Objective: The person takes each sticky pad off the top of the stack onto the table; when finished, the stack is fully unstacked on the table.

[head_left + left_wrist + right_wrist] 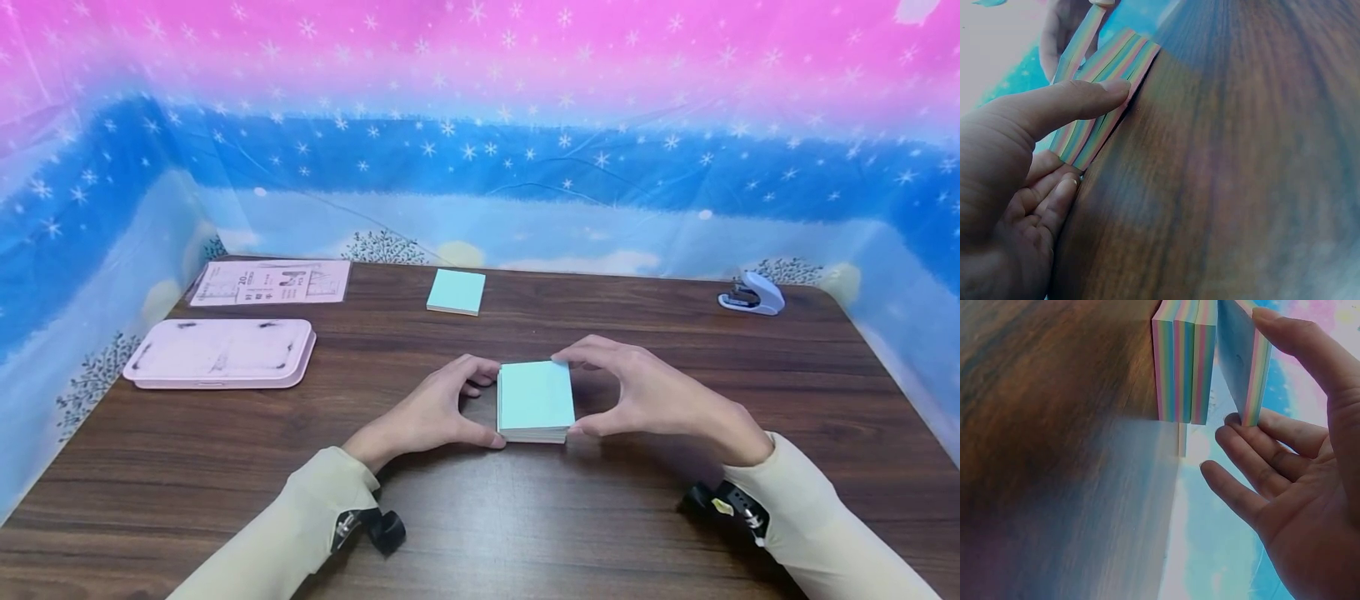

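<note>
- Dark brown wooden table (225,467) fills the lower half of the head view, with long grain lines running left to right.
- Plastic sheet (480,150) stands around the table on three sides; it is pink at the top, blue with white snowflakes in the middle, pale near the table edge.
- Stack of note pads (535,401) with a light blue top lies on the table at the centre of the frame.
- Left hand (435,412) holds the left side of the stack, thumb and fingers curled against its edge.
- Right hand (652,392) grips the right side; in the right wrist view its thumb and fingers pinch the upper pad (1244,369), which is tilted away from the pads under it.
- Another light blue pad (456,292) lies at the upper centre, well apart from the hands.
- Pink flat case (220,353) and a printed pink sheet (272,282) lie at the upper left.
- Small white stapler (752,294) sits at the upper right, near the table corner.
</note>
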`<state>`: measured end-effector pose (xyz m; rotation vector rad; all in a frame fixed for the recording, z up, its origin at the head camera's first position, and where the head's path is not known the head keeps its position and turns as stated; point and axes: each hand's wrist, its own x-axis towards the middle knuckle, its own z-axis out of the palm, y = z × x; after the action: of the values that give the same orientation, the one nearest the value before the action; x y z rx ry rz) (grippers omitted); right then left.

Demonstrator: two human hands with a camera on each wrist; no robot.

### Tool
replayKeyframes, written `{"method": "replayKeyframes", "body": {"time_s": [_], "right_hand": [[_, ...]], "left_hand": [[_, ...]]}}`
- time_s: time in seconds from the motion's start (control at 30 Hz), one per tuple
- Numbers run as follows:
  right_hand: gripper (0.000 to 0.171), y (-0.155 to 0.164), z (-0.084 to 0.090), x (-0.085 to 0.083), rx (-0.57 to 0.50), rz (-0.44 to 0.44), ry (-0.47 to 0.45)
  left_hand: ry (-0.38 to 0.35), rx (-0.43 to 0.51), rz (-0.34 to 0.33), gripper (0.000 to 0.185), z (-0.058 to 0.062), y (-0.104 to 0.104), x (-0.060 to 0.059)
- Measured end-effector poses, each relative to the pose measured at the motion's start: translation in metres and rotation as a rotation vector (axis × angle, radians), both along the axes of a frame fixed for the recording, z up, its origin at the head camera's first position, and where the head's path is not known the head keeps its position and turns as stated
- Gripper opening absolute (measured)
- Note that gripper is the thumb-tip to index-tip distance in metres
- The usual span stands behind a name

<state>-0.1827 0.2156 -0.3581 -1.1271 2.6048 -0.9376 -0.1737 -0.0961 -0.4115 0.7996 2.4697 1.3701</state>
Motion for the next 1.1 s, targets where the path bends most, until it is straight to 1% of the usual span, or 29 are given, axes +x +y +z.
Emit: {"method": "replayKeyframes", "body": {"time_s": [0.47,0.9,1.1], "right_hand": [[0.077,0.0027,0.0033,-0.0016,-0.007,-0.005,0.025],[0.078,0.0048,0.0032,-0.0016,0.006,-0.050,0.026],[0.078,0.0067,0.0047,-0.0004,0.013,-0.070,0.029]], "left_hand": [[0.019,0.005,-0.004,0.084,0.0012,-0.0002,-0.0005],[0.025,-0.005,-0.005,0.084,0.0001,-0.0006,-0.0005],[0.014,0.000,-0.007,0.083,0.0004,-0.0002,0.0006]]}}
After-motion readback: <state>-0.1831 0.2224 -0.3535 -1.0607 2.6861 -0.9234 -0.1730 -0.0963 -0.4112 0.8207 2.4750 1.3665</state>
